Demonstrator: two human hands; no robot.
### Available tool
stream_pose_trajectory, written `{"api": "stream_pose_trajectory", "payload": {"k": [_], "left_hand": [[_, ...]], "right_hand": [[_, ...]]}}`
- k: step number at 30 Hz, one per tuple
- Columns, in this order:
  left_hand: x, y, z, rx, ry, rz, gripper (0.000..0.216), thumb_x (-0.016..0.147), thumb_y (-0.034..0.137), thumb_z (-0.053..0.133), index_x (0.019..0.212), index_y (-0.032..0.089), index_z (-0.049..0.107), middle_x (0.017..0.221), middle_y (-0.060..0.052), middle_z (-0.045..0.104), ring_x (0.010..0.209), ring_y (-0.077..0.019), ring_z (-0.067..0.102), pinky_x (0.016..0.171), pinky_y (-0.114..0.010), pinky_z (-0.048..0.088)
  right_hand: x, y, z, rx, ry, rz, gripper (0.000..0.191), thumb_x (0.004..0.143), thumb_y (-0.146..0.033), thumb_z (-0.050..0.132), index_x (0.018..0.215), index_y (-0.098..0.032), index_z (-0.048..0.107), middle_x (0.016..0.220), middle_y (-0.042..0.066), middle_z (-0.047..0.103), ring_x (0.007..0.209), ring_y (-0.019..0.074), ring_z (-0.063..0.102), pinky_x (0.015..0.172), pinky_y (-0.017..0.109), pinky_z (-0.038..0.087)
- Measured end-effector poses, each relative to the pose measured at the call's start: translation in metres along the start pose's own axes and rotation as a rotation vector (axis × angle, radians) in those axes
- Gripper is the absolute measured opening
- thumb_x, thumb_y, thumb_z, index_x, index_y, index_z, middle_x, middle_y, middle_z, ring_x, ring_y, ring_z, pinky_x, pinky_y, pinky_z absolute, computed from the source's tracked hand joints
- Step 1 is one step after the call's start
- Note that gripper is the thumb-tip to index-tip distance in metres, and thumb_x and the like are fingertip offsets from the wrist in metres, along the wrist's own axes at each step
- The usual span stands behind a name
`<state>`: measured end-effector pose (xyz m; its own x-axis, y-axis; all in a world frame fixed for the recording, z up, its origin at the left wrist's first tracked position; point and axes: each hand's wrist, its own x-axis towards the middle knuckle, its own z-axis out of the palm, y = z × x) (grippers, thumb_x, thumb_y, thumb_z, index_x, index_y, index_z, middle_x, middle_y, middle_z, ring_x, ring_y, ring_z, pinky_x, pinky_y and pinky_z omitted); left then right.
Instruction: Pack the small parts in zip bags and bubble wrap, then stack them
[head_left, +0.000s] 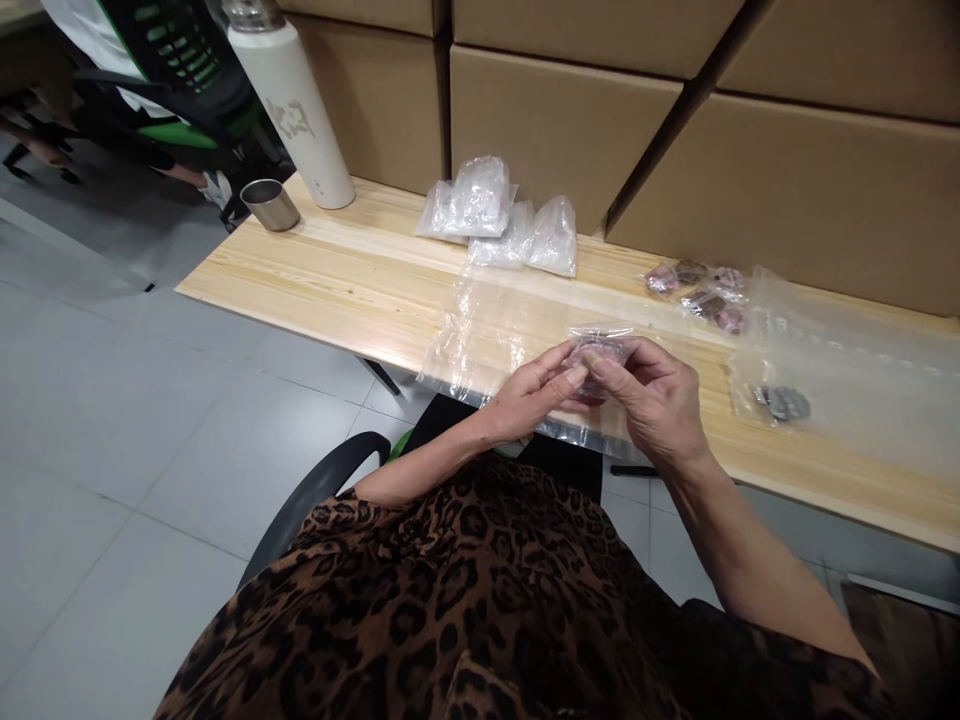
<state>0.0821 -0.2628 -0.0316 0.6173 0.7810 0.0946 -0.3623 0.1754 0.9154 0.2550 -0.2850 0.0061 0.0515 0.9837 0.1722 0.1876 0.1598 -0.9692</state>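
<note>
Both my left hand [541, 392] and my right hand [656, 395] grip a small clear plastic packet [600, 348] with something pinkish inside. My thumbs press on its front, and the fingers curl behind it, partly hidden. What the pink content is, I cannot make out. Under my hands a large flat clear plastic bag [480, 330] lies on the table and hangs slightly over the front edge. Several similar small packets [705, 290] with pink and dark contents lie to the right, beyond my right hand.
Several filled clear bags [495, 215] sit at the back of the wooden table [322, 285]. A white bottle [300, 110] and a metal cup [271, 205] stand at the left end. Clear bags [862, 370], one holding dark pieces [784, 403], lie right. Cardboard boxes [555, 130] line the back; a seated person is far left.
</note>
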Motion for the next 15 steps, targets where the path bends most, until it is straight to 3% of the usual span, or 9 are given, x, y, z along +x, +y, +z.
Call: {"api": "stream_pose_trajectory", "payload": {"k": [5, 8, 11, 13, 15], "left_hand": [[-0.015, 0.020, -0.009, 0.413, 0.219, 0.221, 0.064, 0.102, 0.063, 0.062, 0.155, 0.027, 0.053, 0.144, -0.015, 0.070, 0.129, -0.0287, 0.070, 0.108, -0.052, 0.060], [-0.021, 0.035, -0.023, 0.695, 0.369, 0.346, 0.058, 0.106, 0.061, 0.056, 0.152, 0.027, 0.055, 0.142, -0.014, 0.070, 0.119, -0.0234, 0.071, 0.100, -0.045, 0.060], [-0.026, 0.046, -0.041, 0.985, 0.494, 0.399, 0.050, 0.108, 0.055, 0.055, 0.144, 0.021, 0.062, 0.135, -0.014, 0.072, 0.119, -0.0240, 0.067, 0.105, -0.045, 0.055], [-0.031, 0.050, -0.049, 1.167, 0.512, 0.372, 0.044, 0.109, 0.050, 0.054, 0.137, 0.018, 0.067, 0.129, -0.013, 0.073, 0.121, -0.0255, 0.064, 0.109, -0.047, 0.050], [-0.037, 0.051, -0.049, 1.313, 0.439, 0.294, 0.041, 0.110, 0.046, 0.052, 0.135, 0.019, 0.070, 0.127, -0.012, 0.074, 0.121, -0.0270, 0.062, 0.108, -0.049, 0.047]], "right_hand": [[0.003, -0.009, -0.016, -0.457, 0.103, -0.183, 0.036, 0.096, -0.059, 0.074, 0.103, -0.024, 0.075, 0.098, 0.006, 0.075, 0.082, 0.0206, 0.066, 0.076, 0.037, 0.054], [0.013, -0.010, -0.033, -0.840, -0.019, -0.202, 0.056, 0.098, -0.073, 0.058, 0.094, -0.020, 0.073, 0.092, 0.011, 0.073, 0.079, 0.0235, 0.063, 0.073, 0.038, 0.048], [0.023, -0.011, -0.048, -1.033, -0.147, -0.151, 0.067, 0.099, -0.079, 0.044, 0.089, -0.019, 0.070, 0.090, 0.013, 0.072, 0.078, 0.0252, 0.062, 0.072, 0.039, 0.044], [0.027, -0.013, -0.053, -1.082, -0.130, -0.136, 0.063, 0.100, -0.076, 0.043, 0.091, -0.019, 0.070, 0.091, 0.013, 0.072, 0.081, 0.0259, 0.063, 0.075, 0.039, 0.045], [0.029, -0.014, -0.056, -1.116, -0.160, -0.077, 0.058, 0.099, -0.072, 0.045, 0.087, -0.020, 0.068, 0.090, 0.013, 0.072, 0.082, 0.0270, 0.064, 0.076, 0.039, 0.044]]}}
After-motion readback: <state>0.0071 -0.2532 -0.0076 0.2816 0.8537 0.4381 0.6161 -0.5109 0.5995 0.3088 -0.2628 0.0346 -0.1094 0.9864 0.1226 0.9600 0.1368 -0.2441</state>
